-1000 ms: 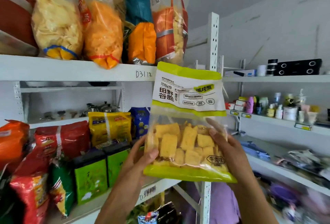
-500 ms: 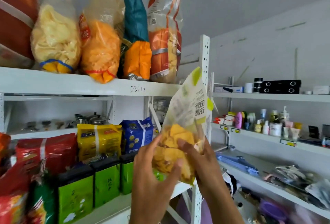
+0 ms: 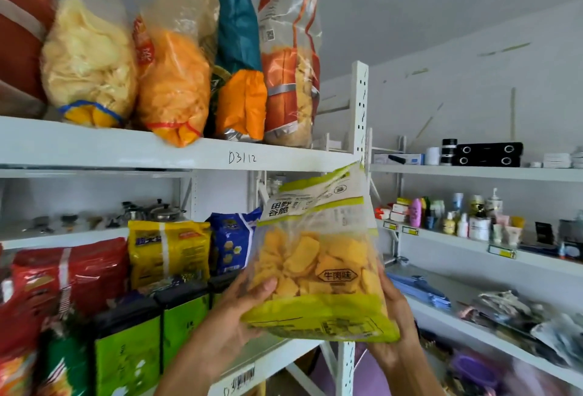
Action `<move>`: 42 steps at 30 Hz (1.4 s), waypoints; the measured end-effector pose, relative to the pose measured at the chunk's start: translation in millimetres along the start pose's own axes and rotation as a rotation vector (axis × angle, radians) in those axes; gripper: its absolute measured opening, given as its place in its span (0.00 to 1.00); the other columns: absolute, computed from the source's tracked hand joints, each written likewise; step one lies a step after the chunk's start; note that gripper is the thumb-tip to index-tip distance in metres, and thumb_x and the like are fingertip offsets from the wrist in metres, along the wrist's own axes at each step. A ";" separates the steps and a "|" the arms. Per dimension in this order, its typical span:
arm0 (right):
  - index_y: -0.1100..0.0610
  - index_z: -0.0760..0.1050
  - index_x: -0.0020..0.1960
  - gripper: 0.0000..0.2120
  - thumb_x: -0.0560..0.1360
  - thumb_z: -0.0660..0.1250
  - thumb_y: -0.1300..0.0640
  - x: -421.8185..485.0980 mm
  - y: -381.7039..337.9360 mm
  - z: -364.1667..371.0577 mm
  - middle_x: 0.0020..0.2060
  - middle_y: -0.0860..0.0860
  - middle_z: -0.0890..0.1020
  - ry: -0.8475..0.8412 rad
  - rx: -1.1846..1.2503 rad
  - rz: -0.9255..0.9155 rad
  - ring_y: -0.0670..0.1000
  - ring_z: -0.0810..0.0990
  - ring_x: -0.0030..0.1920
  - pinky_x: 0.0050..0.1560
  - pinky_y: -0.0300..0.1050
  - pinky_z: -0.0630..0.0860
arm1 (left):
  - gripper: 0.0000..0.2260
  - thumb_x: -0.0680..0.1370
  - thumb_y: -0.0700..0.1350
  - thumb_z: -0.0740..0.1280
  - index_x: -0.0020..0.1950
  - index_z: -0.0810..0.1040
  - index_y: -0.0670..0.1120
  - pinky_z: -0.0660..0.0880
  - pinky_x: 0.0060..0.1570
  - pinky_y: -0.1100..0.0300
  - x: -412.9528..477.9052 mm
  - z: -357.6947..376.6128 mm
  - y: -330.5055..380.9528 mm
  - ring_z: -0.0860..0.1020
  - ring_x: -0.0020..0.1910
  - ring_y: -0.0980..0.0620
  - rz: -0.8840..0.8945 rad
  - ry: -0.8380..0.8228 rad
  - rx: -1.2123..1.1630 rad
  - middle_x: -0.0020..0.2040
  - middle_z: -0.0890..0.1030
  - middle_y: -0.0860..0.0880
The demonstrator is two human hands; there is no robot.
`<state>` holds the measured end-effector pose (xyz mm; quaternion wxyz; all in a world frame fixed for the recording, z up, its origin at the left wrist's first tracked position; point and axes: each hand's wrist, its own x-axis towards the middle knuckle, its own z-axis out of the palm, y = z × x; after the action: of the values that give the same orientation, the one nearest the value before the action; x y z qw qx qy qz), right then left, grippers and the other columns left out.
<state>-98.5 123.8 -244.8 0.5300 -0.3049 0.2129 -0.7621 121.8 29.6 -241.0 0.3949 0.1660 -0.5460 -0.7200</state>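
We see the crisp bag (image 3: 318, 269) upright, long axis vertical and top tipped far. It is gripped low by both hands: left hand (image 3: 235, 313) thumb over the front, right hand (image 3: 396, 310) apparently wrapped behind. The blue pack (image 3: 235, 241) on the shelf lies just left.

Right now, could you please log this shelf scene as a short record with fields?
held item: snack bag, clear window showing yellow crackers, lime-green bottom band
left hand: grips the bag's lower left, thumb on its front
right hand: holds the lower right edge, fingers behind
bag pose: roughly upright, in front of the shelf post
upper shelf: large snack packs standing, edge marked D3112
lower shelf: yellow pack, green boxes
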 end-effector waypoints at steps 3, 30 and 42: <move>0.53 0.79 0.67 0.20 0.77 0.70 0.47 -5.7 -23.4 0.6 0.56 0.60 0.86 0.161 -0.447 -0.167 0.65 0.86 0.55 0.46 0.61 0.85 | 0.54 0.52 0.52 0.89 0.76 0.71 0.56 0.67 0.71 0.32 4.6 6.9 -2.5 0.80 0.67 0.41 0.077 -0.010 0.005 0.66 0.83 0.48; 0.37 0.64 0.76 0.35 0.73 0.73 0.47 4.3 -213.4 105.7 0.57 0.40 0.85 0.196 -1.135 -1.177 0.45 0.85 0.53 0.54 0.50 0.82 | 0.41 0.71 0.56 0.76 0.81 0.62 0.56 0.69 0.74 0.53 132.6 167.8 148.6 0.69 0.76 0.57 0.889 -0.256 0.577 0.78 0.69 0.58; 0.35 0.55 0.81 0.32 0.81 0.60 0.51 173.2 -243.1 147.2 0.68 0.54 0.72 0.280 -1.402 -1.253 0.60 0.77 0.61 0.57 0.54 0.73 | 0.17 0.72 0.40 0.74 0.59 0.77 0.49 0.73 0.58 0.54 198.7 150.0 144.2 0.72 0.61 0.48 1.364 0.838 1.433 0.61 0.75 0.48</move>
<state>-205.4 45.7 60.5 -0.3089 -0.5181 0.4811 -0.6362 -48.7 -34.4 -18.2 0.6799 0.2528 -0.6394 0.2549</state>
